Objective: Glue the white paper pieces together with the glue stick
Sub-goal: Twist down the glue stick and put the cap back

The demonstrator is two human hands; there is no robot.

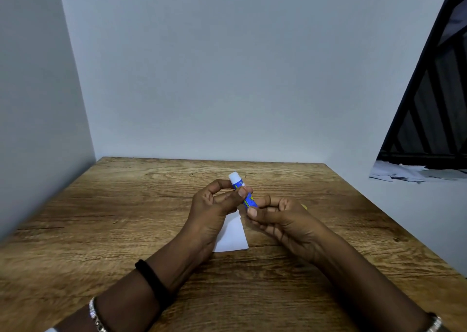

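A blue glue stick (243, 189) with its white tip pointing up and away is held above the wooden table (126, 218). My left hand (214, 205) pinches its upper body between thumb and fingers. My right hand (280, 218) grips its lower end with the fingertips. A white paper piece (232, 235) lies flat on the table below and between my hands, partly hidden by the left wrist. A small yellow bit (305, 207) peeks from behind my right hand; I cannot tell what it is.
The table stands in a corner, with grey walls at the left (38, 104) and the back. A dark window frame (434, 104) sits at the upper right, with scattered papers (404, 173) on the ledge below it.
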